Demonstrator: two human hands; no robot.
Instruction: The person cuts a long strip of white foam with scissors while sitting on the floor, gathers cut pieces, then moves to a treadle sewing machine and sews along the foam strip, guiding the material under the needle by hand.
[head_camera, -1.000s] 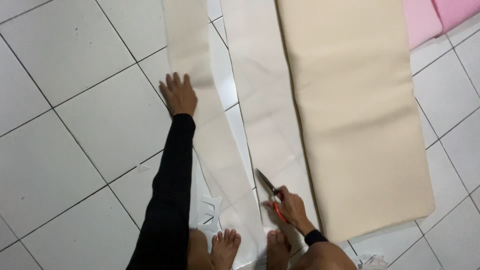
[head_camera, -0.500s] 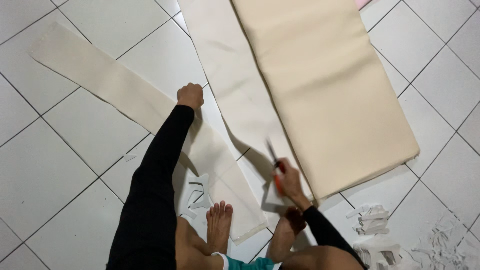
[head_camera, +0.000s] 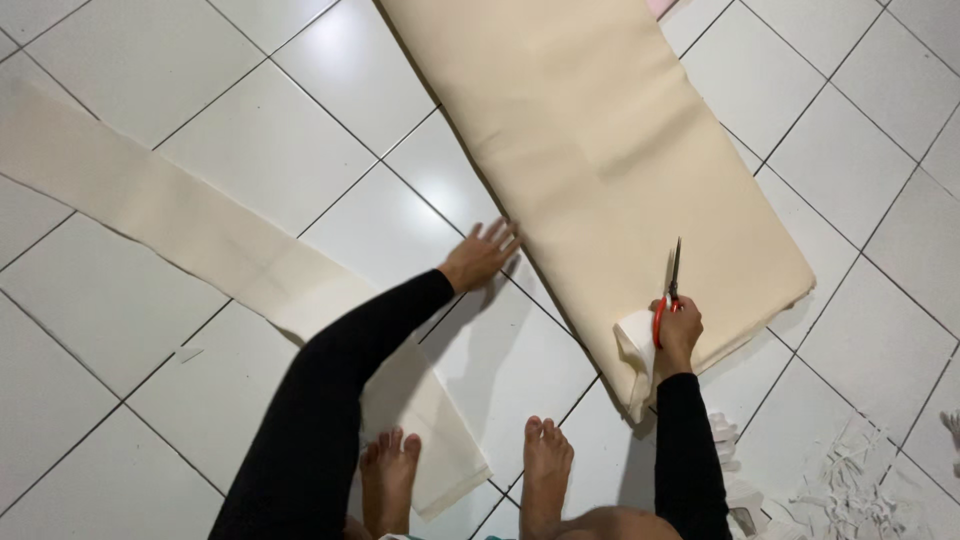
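Right hand (head_camera: 678, 335) grips scissors (head_camera: 670, 290); handles hidden.

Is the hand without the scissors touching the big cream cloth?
Touching. In the head view, the left hand's fingertips rest right on the edge of the big cream cloth.

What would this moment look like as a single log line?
left hand: flat at edge of cream fabric | right hand: holds red-handled scissors over fabric | cut strip: on tiled floor

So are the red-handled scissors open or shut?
Shut, as far as shows: the red-handled scissors in the right hand show one thin, closed line of blades.
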